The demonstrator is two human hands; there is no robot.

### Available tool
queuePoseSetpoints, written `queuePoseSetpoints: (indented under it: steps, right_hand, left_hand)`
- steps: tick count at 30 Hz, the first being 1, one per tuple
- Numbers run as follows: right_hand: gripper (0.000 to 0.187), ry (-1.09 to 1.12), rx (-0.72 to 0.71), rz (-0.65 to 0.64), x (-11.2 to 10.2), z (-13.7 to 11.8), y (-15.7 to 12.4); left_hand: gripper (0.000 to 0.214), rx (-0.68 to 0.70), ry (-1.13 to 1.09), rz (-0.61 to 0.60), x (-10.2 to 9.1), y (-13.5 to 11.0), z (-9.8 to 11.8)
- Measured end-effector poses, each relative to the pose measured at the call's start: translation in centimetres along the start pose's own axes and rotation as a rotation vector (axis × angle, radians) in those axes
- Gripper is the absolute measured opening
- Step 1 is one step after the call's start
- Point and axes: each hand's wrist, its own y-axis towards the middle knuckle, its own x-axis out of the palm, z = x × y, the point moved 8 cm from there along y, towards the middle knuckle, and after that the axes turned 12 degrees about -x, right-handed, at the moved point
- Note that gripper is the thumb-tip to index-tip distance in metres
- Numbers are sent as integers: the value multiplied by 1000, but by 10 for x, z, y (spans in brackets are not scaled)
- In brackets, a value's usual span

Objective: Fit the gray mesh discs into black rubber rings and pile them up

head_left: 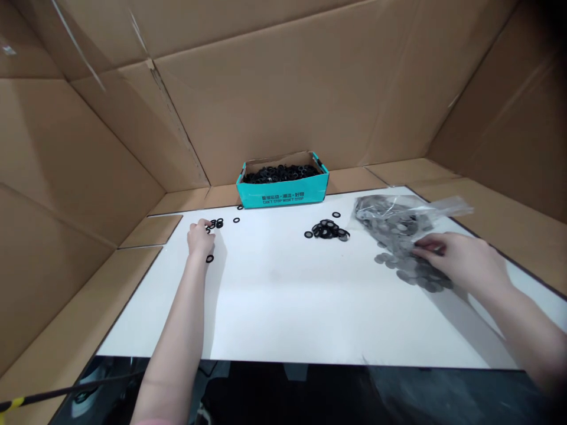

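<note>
At the left of the white table, my left hand (201,239) has its fingers curled at a small cluster of black rings (220,224), with one ring between thumb and finger. Another black ring (209,258) lies beside the wrist. On the right, my right hand (465,260) is pinched closed over loose grey discs (410,274); what its fingertips hold is hidden. Just beyond it rests a clear plastic bag (390,215) of grey discs. Between the hands is a pile of black rings with grey centres (326,229).
A teal cardboard box (283,193) full of black rings stands at the table's back edge. Single rings (236,220) lie in front of it. Tall cardboard walls (283,88) enclose the white tabletop (274,307) at the back and sides.
</note>
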Motion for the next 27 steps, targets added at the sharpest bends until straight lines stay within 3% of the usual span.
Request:
queuePoseSetpoints:
  steps: [7, 11, 18, 24, 27]
  right_hand:
    - [17, 100, 85, 16, -15, -1, -4]
    - [21, 55, 151, 47, -17, 5, -2]
    - [25, 136, 85, 155, -21, 4, 1]
    - [16, 263, 125, 200, -23, 5, 2]
    - [10, 319, 145, 200, -26, -2, 0]
  left_hand:
    - [41, 15, -118, 29, -6, 0, 4]
    - [31, 10, -181, 61, -9, 1, 6]
    - [12, 68, -306, 71, -12, -3, 16]
    - [11, 112, -449, 69, -15, -9, 22]
    - [13, 121, -562, 8, -12, -11, 28]
